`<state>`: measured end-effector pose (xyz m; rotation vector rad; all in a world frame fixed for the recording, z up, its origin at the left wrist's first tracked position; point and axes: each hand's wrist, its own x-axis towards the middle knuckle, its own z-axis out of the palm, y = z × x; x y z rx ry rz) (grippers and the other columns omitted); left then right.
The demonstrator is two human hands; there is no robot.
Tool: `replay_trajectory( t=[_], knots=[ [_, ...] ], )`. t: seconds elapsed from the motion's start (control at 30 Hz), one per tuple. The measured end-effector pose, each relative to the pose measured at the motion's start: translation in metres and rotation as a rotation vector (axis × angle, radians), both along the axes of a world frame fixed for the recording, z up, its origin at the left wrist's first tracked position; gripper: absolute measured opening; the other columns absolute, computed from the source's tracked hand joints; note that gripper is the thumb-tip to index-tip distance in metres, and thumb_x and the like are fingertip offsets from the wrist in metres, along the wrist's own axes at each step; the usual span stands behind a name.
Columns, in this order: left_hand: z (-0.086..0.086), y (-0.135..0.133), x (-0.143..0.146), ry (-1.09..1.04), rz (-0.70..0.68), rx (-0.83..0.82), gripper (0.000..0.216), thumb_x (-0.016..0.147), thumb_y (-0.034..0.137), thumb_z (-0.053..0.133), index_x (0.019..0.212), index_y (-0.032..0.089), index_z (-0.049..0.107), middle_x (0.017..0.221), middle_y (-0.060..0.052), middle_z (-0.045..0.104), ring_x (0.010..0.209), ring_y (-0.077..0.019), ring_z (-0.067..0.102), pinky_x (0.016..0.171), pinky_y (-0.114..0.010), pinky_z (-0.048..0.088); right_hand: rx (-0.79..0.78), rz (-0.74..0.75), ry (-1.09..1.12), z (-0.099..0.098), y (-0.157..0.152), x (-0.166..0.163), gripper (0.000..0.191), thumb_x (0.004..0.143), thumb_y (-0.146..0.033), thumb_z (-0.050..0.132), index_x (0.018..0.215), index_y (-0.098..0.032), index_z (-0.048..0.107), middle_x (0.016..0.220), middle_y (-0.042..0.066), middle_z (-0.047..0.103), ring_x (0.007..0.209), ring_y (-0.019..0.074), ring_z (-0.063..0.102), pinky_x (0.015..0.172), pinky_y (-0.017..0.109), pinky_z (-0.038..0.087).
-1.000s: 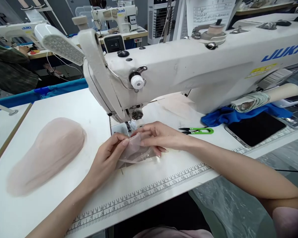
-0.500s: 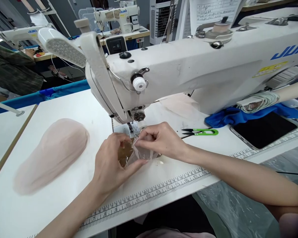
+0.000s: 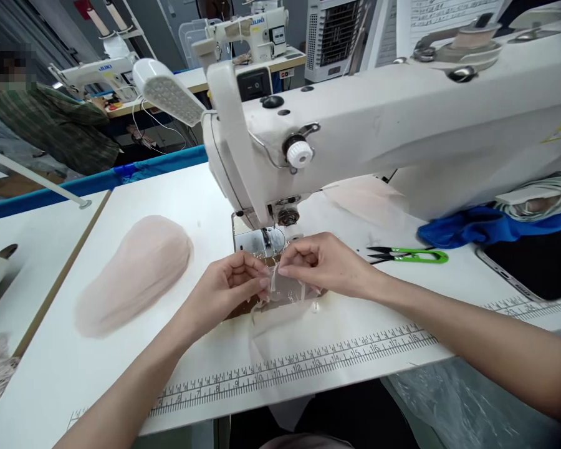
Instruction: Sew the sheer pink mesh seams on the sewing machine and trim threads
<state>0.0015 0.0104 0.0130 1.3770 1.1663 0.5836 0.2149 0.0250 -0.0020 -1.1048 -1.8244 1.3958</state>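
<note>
One sheer fabric piece [image 3: 290,290] sits in front of the presser foot [image 3: 267,238]; the right hand [image 3: 330,265] pinches its edge in a narrow grip; the left hand [image 3: 229,285] curls alongside, its hold unclear; step in hand: apparently, edge arrangement; the next move likely calls for light, even tension.

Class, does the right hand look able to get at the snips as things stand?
Probably yes: the snips lie uncovered near the right hand, nothing in between, though its grip might first have to release the fabric.
</note>
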Motion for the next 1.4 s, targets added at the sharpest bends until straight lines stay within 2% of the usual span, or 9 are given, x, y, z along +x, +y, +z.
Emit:
replay_trajectory(
  t=[0.17, 0.27, 0.43, 0.53, 0.7, 0.8, 1.07, 1.4],
  knots=[
    [-0.002, -0.006, 0.005, 0.086, -0.059, 0.11, 0.017, 0.085, 0.034, 0.063, 0.086, 0.018, 0.065, 0.064, 0.0, 0.062, 0.055, -0.0109, 0.058, 0.051, -0.022, 0.047, 0.331, -0.019, -0.064, -0.001, -0.007, -0.006, 0.008, 0.083, -0.019, 0.064, 0.078, -0.017, 0.07, 0.059, -0.003, 0.061, 0.051, 0.0062, 0.052, 0.049, 0.018, 0.041],
    [-0.004, -0.009, 0.005, 0.146, -0.096, 0.203, 0.018, 0.088, 0.033, 0.057, 0.088, 0.018, 0.069, 0.065, -0.001, 0.062, 0.054, -0.0105, 0.056, 0.05, -0.022, 0.046, 0.435, -0.014, -0.077, -0.005, -0.008, -0.007, 0.009, 0.084, -0.017, 0.062, 0.079, -0.017, 0.07, 0.059, -0.004, 0.062, 0.052, 0.0066, 0.054, 0.052, 0.018, 0.043],
    [-0.013, -0.014, 0.006, 0.35, -0.009, 0.814, 0.013, 0.089, 0.019, 0.056, 0.09, 0.02, 0.069, 0.075, -0.002, 0.067, 0.059, -0.0098, 0.06, 0.051, -0.02, 0.047, 0.437, -0.039, -0.113, -0.01, -0.009, -0.005, 0.009, 0.086, -0.019, 0.059, 0.093, -0.017, 0.065, 0.053, -0.008, 0.051, 0.048, 0.0063, 0.049, 0.054, 0.019, 0.043],
    [-0.017, -0.016, 0.006, 0.374, 0.003, 1.012, 0.013, 0.089, 0.015, 0.056, 0.092, 0.019, 0.068, 0.077, -0.001, 0.068, 0.061, -0.0088, 0.061, 0.052, -0.018, 0.048, 0.453, -0.027, -0.122, -0.012, -0.011, -0.004, 0.013, 0.089, -0.022, 0.057, 0.1, -0.018, 0.061, 0.053, -0.01, 0.045, 0.046, 0.006, 0.045, 0.054, 0.019, 0.042],
    [-0.018, -0.014, 0.007, 0.366, 0.013, 1.09, 0.01, 0.087, 0.013, 0.06, 0.092, 0.018, 0.067, 0.074, 0.0, 0.068, 0.059, -0.0077, 0.061, 0.05, -0.017, 0.049, 0.538, 0.021, -0.105, -0.014, -0.013, -0.004, 0.008, 0.09, -0.019, 0.053, 0.095, -0.019, 0.059, 0.053, -0.01, 0.042, 0.045, 0.0057, 0.041, 0.051, 0.018, 0.04],
    [-0.017, -0.014, 0.007, 0.348, 0.011, 1.101, 0.01, 0.086, 0.011, 0.06, 0.091, 0.017, 0.067, 0.077, -0.001, 0.069, 0.064, -0.0082, 0.063, 0.054, -0.017, 0.051, 0.568, 0.028, -0.095, -0.014, -0.013, -0.004, 0.006, 0.089, -0.017, 0.053, 0.093, -0.019, 0.058, 0.053, -0.01, 0.041, 0.045, 0.0054, 0.04, 0.05, 0.017, 0.039],
    [-0.015, -0.015, 0.007, 0.364, 0.028, 1.192, 0.009, 0.086, 0.012, 0.062, 0.09, 0.018, 0.065, 0.073, 0.0, 0.069, 0.061, -0.0088, 0.063, 0.056, -0.019, 0.052, 0.558, 0.03, -0.116, -0.013, -0.013, -0.005, 0.01, 0.09, -0.018, 0.054, 0.1, -0.018, 0.057, 0.053, -0.011, 0.04, 0.045, 0.0053, 0.038, 0.05, 0.017, 0.037],
    [-0.015, -0.016, 0.007, 0.404, 0.03, 1.224, 0.006, 0.085, 0.012, 0.063, 0.086, 0.018, 0.062, 0.068, 0.002, 0.067, 0.058, -0.0076, 0.059, 0.054, -0.018, 0.047, 0.648, 0.099, -0.152, -0.011, -0.014, -0.003, 0.01, 0.092, -0.019, 0.047, 0.1, -0.019, 0.055, 0.054, -0.009, 0.044, 0.045, 0.0062, 0.037, 0.047, 0.017, 0.036]
  ],
)
